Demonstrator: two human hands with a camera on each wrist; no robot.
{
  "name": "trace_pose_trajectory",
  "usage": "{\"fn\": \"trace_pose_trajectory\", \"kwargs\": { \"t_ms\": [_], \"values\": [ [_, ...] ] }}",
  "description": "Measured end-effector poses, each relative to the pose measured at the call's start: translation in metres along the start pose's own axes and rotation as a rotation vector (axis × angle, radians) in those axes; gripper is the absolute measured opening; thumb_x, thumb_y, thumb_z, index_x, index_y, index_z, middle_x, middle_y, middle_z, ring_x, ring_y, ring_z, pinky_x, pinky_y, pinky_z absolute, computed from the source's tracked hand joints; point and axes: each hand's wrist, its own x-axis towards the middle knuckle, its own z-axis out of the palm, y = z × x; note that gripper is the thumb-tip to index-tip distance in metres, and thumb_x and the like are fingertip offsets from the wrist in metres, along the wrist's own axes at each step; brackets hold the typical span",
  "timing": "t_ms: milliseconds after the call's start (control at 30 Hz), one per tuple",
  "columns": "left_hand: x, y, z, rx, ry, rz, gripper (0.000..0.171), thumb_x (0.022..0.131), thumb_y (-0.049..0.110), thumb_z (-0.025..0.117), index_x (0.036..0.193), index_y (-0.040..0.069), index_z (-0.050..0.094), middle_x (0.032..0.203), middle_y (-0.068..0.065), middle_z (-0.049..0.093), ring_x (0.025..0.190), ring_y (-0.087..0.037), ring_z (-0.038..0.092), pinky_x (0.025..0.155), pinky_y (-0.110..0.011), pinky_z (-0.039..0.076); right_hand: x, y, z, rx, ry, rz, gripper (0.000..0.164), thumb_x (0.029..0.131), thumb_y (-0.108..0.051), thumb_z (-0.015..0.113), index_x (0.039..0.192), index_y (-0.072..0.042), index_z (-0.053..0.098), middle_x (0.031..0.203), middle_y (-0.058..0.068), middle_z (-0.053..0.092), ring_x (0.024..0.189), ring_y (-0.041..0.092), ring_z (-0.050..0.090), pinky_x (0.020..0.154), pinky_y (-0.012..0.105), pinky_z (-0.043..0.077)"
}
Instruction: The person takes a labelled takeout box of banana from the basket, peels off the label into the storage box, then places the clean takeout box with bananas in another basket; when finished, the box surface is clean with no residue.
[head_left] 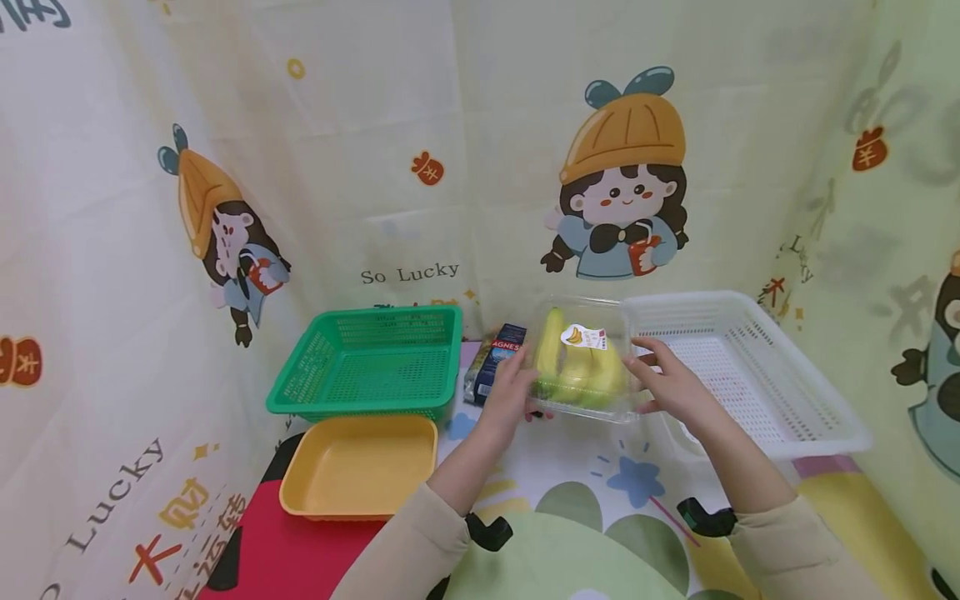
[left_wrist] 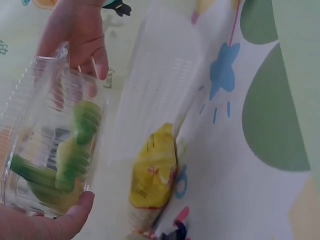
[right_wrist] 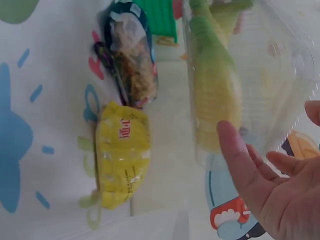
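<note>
A clear plastic box (head_left: pixel 622 317) of bananas (head_left: pixel 551 342), with a white label on its lid, is held above the table between both hands. My left hand (head_left: pixel 506 396) grips its left side, the thumb lying along the edge in the left wrist view. On the right side, my right hand (head_left: pixel 675 387) holds the box with thumb and fingertips; the right wrist view shows its thumb (right_wrist: pixel 232 145) against the plastic. Below lie a yellow bag (right_wrist: pixel 122 155), hidden in the head view, a dark-blue food pack (head_left: pixel 497 362) and a slim dark object (right_wrist: pixel 110 62) beside it.
A green basket (head_left: pixel 363 404) stands at the left, with a yellow tray (head_left: pixel 360 510) in front of it. To the right is a white basket (head_left: pixel 817 450), close behind the right hand. Printed cloth (head_left: pixel 495 208) hangs behind and at both sides.
</note>
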Motion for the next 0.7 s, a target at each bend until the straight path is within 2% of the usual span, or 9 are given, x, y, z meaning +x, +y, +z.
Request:
{"fn": "trace_pose_trajectory", "kwargs": {
  "t_ms": [33,133,233,333,533,700],
  "values": [
    [-0.001,-0.001,-0.004,-0.006,0.002,-0.007,0.061,0.092,0.03,0.051,0.152,0.035,0.039,0.155,0.0,0.033,0.107,-0.028,0.054,0.063,-0.027,0.049,0.001,-0.001,-0.001,-0.007,-0.003,-0.006,0.075,0.101,-0.051,0.047,0.158,-0.014,0.015,0.146,0.028,0.037,0.113,0.039,0.057,0.075,0.04,0.061],
    [-0.005,-0.002,-0.017,-0.038,-0.01,-0.007,0.057,0.096,0.028,0.048,0.152,0.035,0.039,0.156,0.001,0.032,0.123,-0.026,0.047,0.073,-0.031,0.053,0.01,-0.004,-0.008,-0.039,0.001,-0.027,0.074,0.102,-0.052,0.044,0.159,-0.013,0.015,0.15,0.028,0.035,0.119,0.042,0.056,0.086,0.046,0.059],
    [-0.009,-0.002,-0.029,-0.036,-0.035,0.002,0.054,0.098,0.028,0.047,0.151,0.037,0.039,0.155,0.002,0.033,0.127,-0.028,0.045,0.079,-0.036,0.054,0.024,-0.006,-0.02,-0.09,-0.022,-0.047,0.075,0.102,-0.055,0.04,0.159,-0.015,0.013,0.155,0.027,0.03,0.13,0.045,0.048,0.1,0.055,0.05],
    [-0.013,0.0,-0.037,-0.036,-0.064,0.012,0.053,0.099,0.028,0.047,0.15,0.038,0.04,0.155,0.001,0.033,0.129,-0.031,0.045,0.086,-0.042,0.055,0.041,-0.009,-0.032,-0.12,-0.083,-0.075,0.077,0.101,-0.058,0.038,0.16,-0.016,0.013,0.159,0.025,0.024,0.138,0.047,0.039,0.107,0.061,0.04],
    [-0.019,-0.001,-0.048,-0.051,-0.104,-0.016,0.053,0.099,0.025,0.045,0.15,0.04,0.04,0.157,0.0,0.029,0.138,-0.035,0.038,0.097,-0.048,0.052,0.074,-0.01,-0.041,-0.067,-0.245,-0.098,0.079,0.099,-0.063,0.036,0.159,-0.015,0.018,0.162,0.021,0.021,0.142,0.047,0.032,0.11,0.061,0.037],
    [-0.024,-0.005,-0.055,-0.056,-0.15,-0.009,0.054,0.099,0.023,0.044,0.152,0.034,0.039,0.158,-0.002,0.028,0.138,-0.035,0.039,0.1,-0.051,0.05,0.092,-0.005,-0.038,-0.009,-0.379,-0.082,0.068,0.103,-0.057,0.032,0.159,-0.02,0.021,0.163,0.018,0.023,0.146,0.048,0.025,0.11,0.06,0.038]
  ]
}}
